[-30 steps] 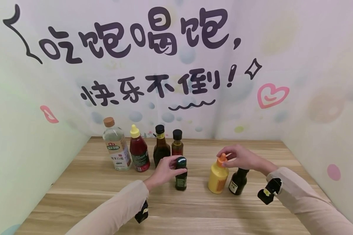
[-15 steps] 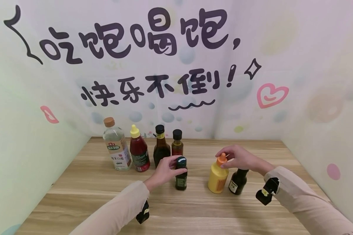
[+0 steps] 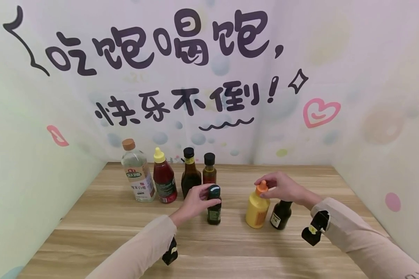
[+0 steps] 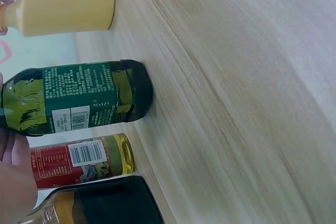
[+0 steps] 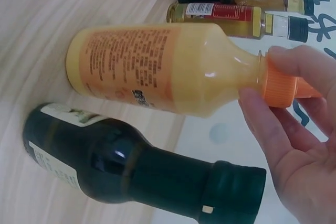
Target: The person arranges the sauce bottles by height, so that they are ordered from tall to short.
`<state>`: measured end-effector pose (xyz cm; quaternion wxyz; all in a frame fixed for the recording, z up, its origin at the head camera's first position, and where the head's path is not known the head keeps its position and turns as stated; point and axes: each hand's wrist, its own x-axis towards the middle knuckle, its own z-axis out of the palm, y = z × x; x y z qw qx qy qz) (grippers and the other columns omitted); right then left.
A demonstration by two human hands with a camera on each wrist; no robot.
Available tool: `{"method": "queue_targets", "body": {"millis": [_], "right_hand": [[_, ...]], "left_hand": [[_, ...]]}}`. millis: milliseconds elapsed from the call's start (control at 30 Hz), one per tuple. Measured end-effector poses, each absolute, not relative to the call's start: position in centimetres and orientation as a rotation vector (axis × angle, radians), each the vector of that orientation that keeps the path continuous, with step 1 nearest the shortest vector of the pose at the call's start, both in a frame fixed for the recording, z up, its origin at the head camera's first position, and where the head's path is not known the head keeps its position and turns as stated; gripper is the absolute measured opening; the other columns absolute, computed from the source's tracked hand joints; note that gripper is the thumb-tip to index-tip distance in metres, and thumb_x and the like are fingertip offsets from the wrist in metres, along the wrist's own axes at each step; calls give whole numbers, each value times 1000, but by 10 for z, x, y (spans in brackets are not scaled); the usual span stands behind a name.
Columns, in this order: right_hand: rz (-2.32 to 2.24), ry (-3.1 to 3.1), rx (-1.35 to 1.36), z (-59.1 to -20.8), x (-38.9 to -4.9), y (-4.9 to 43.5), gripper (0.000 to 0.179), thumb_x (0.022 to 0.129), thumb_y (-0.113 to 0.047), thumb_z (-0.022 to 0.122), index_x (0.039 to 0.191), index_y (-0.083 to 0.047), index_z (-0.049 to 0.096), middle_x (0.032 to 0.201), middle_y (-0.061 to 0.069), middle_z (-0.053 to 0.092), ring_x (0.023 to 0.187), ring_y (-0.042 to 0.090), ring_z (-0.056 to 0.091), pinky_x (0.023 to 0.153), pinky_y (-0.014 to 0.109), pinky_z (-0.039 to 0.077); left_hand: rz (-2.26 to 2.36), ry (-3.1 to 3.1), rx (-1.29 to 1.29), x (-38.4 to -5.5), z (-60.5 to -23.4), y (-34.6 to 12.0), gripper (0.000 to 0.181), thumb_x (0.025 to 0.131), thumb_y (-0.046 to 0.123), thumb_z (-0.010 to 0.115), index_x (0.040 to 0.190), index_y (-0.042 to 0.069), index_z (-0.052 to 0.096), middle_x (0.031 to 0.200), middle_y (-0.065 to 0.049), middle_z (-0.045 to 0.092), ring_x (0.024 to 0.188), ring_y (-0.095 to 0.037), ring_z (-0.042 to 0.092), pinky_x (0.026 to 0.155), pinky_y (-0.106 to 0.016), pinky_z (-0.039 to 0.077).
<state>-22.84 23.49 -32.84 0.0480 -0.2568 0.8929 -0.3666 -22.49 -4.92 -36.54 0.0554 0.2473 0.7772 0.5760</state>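
A small dark green bottle (image 3: 214, 211) stands upright on the table; my left hand (image 3: 194, 203) pinches it near its dark cap. In the left wrist view that green bottle (image 4: 79, 98) shows a printed label and a barcode. To the right, my right hand (image 3: 285, 188) grips the orange cap (image 3: 262, 187) of a yellow squeeze bottle (image 3: 256, 211), which stands on the wood. The right wrist view shows thumb and fingers around the orange cap (image 5: 279, 82). Beside the yellow bottle, below my right hand, is a dark bottle (image 3: 281, 215) with a pale label.
Behind my left hand stand a dark sauce bottle (image 3: 190, 178) and a red-labelled bottle (image 3: 210, 170). Farther left are a red sauce bottle (image 3: 165, 180) with a yellow tip and a clear bottle (image 3: 137, 174) with a brown cap. A printed cloth (image 3: 181, 135) hangs behind the wooden table (image 3: 125, 228).
My right wrist has shifted slightly left, while the hand stays on the orange cap. The bottles keep their places on the table, and my left hand stays on the green bottle.
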Motion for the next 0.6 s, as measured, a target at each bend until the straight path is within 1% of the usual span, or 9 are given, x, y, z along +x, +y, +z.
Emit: {"method": "queue_targets", "body": {"millis": [300,500,600], "right_hand": [[-1161,2728,-726,-325,-226,232,33,73,-9,71,103,3,63,94,11,64,85,20,59,71,25,49],[-1167,2730,-716,-323,-232,232,33,74,-7,70,103,4,63,95,13,64,86,21,60,72,29,50],[-1168,2743,-653,-319,-234,230,33,74,-7,70,104,3,62,95,11,64,84,20,59,72,30,50]], "left_hand": [[1767,2354,748,-225,-366,-49,43,79,3,65,118,-9,50,110,-23,56,101,-32,55,84,-40,45],[1762,2350,745,-224,-366,-49,44,79,3,64,119,-9,49,111,-23,56,102,-32,54,84,-41,44],[1759,2353,750,-224,-366,-49,43,79,3,64,119,-9,49,111,-23,56,102,-33,54,85,-42,44]]}}
